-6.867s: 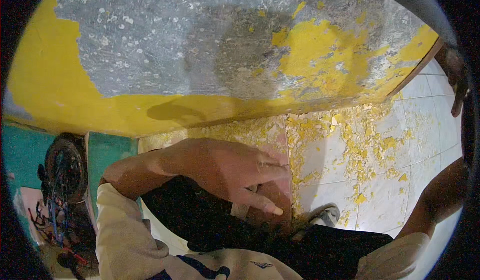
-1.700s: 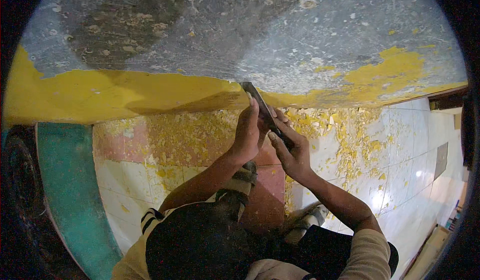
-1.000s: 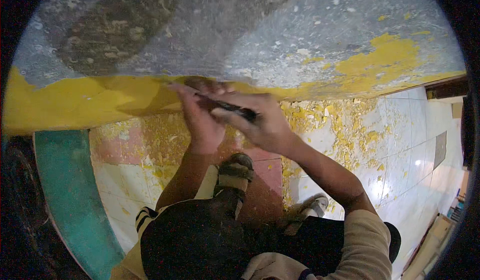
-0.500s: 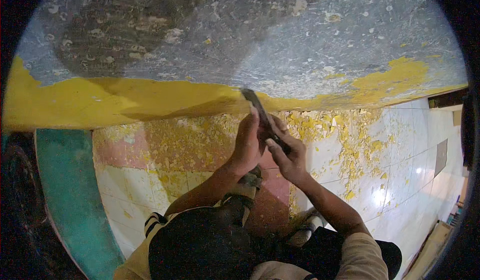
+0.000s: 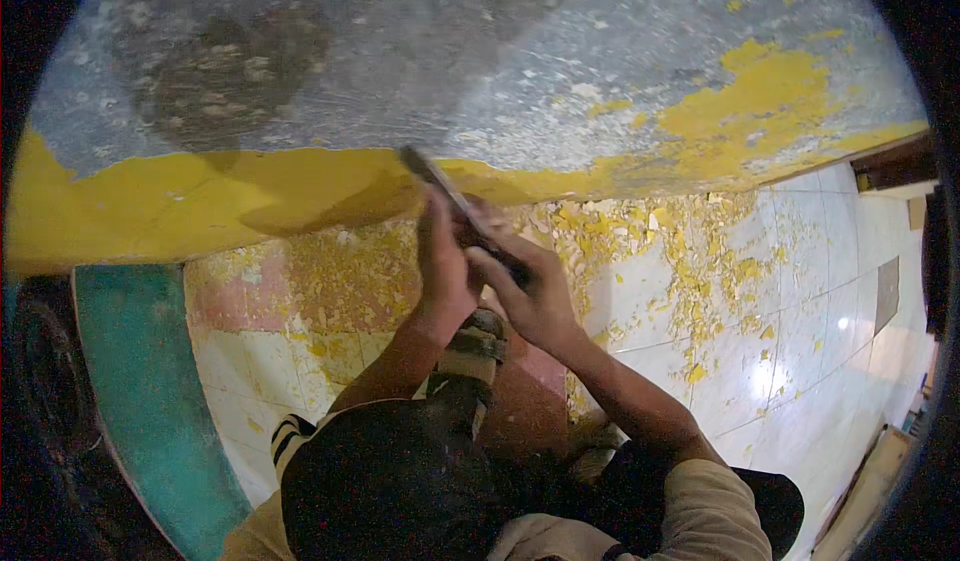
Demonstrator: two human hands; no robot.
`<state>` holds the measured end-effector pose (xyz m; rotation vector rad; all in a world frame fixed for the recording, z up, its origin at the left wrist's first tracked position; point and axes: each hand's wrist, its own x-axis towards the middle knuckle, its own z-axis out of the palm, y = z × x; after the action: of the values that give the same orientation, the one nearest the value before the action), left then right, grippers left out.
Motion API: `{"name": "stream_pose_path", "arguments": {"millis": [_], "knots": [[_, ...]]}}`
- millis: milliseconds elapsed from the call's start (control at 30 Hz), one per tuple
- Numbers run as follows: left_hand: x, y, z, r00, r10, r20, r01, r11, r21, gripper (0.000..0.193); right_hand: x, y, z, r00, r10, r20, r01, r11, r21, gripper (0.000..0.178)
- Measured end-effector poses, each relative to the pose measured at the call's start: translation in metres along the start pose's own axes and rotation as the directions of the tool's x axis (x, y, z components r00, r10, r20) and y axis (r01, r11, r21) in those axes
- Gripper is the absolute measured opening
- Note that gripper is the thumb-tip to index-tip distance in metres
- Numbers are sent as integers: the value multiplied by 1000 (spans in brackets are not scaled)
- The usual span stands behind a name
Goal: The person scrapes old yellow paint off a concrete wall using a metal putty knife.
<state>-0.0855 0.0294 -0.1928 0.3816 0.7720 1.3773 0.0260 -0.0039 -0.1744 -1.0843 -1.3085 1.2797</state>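
Indoors, in a room apparently under repair: on the wall (image 5: 610, 51) before me, bare grey meets yellow paint (image 5: 150, 201) along a ragged edge. Paint flakes (image 5: 690, 266) litter glossy floor tiles (image 5: 840, 261), most white, some pink, that catch a glare of light. A teal strip (image 5: 150, 381) borders the tiles at left; brown wood (image 5: 895, 166) shows at right. Home or shop, I cannot tell.

Worn items, as I log them from my remote station
One beige shirt (image 5: 555, 539): right sleeve (image 5: 712, 511) plain; left sleeve (image 5: 255, 526) marked with dark stripes (image 5: 289, 438) on pale cloth. Black legwear (image 5: 390, 481). Dark strapped footwear (image 5: 478, 344), left foot.
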Motion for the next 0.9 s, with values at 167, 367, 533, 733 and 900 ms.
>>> {"name": "stream_pose_path", "arguments": {"millis": [167, 367, 533, 733, 900], "knots": [[13, 58, 20, 908, 404, 109, -395, 913, -99, 37, 43, -43, 19, 957, -234, 170, 238, 971, -3, 21], [2, 72, -6, 932, 359, 40, -354, 929, -107, 36, 31, -36, 45, 967, -208, 145, 202, 978, 57, 21], [-9, 12, 0, 980, 58, 192, -62, 998, 12, 36, -6, -2, 11, 996, 79, 38, -77, 996, -42, 25], [-7, 13, 12, 995, -87, 49, 81, 990, 113, 46, -4, -7, 0, 994, 112, -2, -112, 990, -83, 23], [8, 62, 6, 962, 270, 45, -270, 963, -10, 49, 37, -48, 29, 984, -141, 107, 145, 989, -27, 23]]}}
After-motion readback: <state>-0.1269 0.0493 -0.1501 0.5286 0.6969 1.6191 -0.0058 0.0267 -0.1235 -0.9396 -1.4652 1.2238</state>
